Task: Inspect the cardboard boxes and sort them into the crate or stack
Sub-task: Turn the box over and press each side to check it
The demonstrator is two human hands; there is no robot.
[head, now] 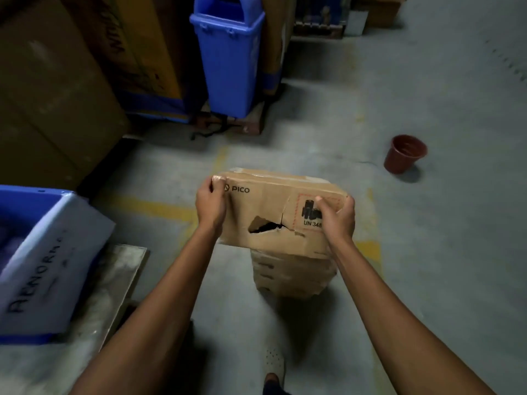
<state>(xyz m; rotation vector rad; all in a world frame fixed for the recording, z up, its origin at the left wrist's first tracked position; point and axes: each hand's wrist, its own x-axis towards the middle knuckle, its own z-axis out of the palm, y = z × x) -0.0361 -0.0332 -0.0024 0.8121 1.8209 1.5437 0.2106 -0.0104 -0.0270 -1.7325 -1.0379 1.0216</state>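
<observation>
Head view, left hand (211, 207) and right hand (340, 220) gripping torn box (271, 201), stack (285, 276) beneath half hidden, crate (28, 191) cropped

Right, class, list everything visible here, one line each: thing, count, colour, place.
Box stack: one, brown, on the floor, centre.
Held box: one, brown, torn hole, above the box stack.
Crate: one, blue, far left, holding a white label.
Bin: one, blue, upper middle.
Flowerpot: one, red-brown, floor at right.
Cartons: several, brown, upper left.
Shoe: one, white, bottom middle.
Left hand: one, gripping the held box's left end.
Right hand: one, gripping its right end.
</observation>
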